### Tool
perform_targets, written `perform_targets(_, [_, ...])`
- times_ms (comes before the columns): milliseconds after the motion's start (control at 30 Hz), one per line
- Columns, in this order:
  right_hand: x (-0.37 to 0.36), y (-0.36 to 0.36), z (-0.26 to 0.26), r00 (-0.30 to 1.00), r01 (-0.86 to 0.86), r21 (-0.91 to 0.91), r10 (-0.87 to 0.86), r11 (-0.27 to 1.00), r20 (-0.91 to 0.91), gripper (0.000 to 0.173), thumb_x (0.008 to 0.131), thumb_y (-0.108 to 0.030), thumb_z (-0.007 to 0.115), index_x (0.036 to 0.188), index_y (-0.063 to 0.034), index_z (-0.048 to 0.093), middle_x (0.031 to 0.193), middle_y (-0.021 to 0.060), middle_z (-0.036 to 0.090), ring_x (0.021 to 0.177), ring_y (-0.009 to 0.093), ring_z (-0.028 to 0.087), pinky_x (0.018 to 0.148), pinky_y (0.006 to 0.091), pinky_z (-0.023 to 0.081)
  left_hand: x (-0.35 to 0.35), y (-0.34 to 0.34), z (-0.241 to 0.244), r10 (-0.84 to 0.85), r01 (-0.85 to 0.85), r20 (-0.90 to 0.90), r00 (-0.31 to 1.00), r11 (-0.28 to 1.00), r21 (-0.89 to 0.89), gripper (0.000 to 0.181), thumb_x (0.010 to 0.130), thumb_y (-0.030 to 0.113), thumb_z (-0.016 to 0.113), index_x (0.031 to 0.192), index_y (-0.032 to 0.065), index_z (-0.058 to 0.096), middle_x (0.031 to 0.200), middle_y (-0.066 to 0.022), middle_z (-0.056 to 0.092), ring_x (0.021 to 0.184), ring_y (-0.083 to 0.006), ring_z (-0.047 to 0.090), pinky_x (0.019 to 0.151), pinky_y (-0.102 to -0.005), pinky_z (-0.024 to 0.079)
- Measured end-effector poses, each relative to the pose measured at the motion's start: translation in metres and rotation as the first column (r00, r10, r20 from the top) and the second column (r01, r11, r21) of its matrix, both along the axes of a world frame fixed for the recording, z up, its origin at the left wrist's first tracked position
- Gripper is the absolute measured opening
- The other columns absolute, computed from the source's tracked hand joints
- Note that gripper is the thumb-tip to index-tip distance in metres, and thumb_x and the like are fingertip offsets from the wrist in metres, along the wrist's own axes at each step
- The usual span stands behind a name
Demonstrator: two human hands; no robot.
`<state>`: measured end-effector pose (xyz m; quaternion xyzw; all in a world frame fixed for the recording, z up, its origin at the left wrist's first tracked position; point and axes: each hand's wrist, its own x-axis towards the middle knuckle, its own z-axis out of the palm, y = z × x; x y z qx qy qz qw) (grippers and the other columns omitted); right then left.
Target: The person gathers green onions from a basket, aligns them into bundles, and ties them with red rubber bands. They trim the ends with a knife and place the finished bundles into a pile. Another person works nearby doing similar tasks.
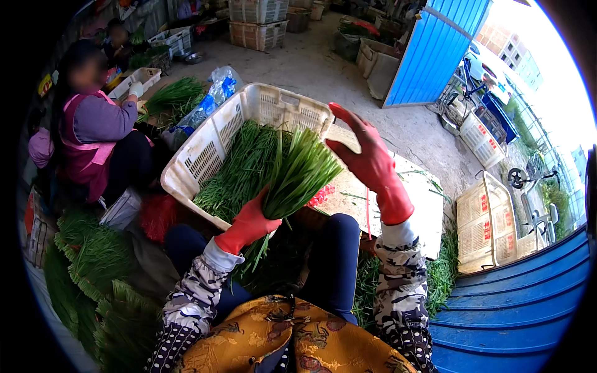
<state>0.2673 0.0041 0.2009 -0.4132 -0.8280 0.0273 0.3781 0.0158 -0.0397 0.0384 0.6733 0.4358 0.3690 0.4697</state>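
My left hand [249,221], in a red rubber glove, is closed around the lower part of a thick bunch of green chives [303,170]. The cut ends of the bunch fan out up and to the right. Just right of those ends my right hand [368,158], gloved the same way, is raised with fingers apart and nothing in it. Behind the bunch stands a white plastic crate [217,133] with slotted walls, tilted in view. Loose chives [242,163] lie inside it. A pale board [410,205] is below my right hand, with a few scattered stalks and red ties [321,195].
A person [100,121] in a pink apron sits at the left, handling greens [175,95]. Stacked chive bundles [95,252] lie at the lower left. Clear plastic bags [212,100] rest beyond the crate. At right are another crate [485,219] and blue metal sheeting [513,307].
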Motion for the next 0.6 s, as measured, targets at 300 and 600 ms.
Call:
perform_targets(300, [-0.048,0.039,-0.027,0.981,0.011,-0.172,-0.043,0.985,-0.187,0.019,0.089,-0.023,0.067,0.09,-0.0037,0.067,0.074,0.0078,0.068,0.065,0.017,0.062,0.064,0.0317,0.049,0.002,-0.013,0.021,0.092,-0.072,-0.159,0.983,0.989,0.125,0.09,0.076,0.015,0.066,0.153,0.0225,0.02,0.118,-0.0196,0.063,0.109,-0.0373,0.061,0.088,-0.0404,0.05])
perform_targets(600, [-0.05,0.02,-0.003,0.973,-0.075,0.139,0.042,0.987,0.225,0.05,0.072,-0.038,0.078,0.11,-0.0089,0.063,0.112,0.0128,0.063,0.11,0.034,0.055,0.095,0.0435,0.043,-0.001,-0.006,0.014,0.097,-0.069,-0.152,0.984,0.981,0.179,0.087,0.076,0.012,0.065,0.15,0.0244,0.023,0.118,-0.0183,0.063,0.106,-0.0401,0.061,0.084,-0.0422,0.051])
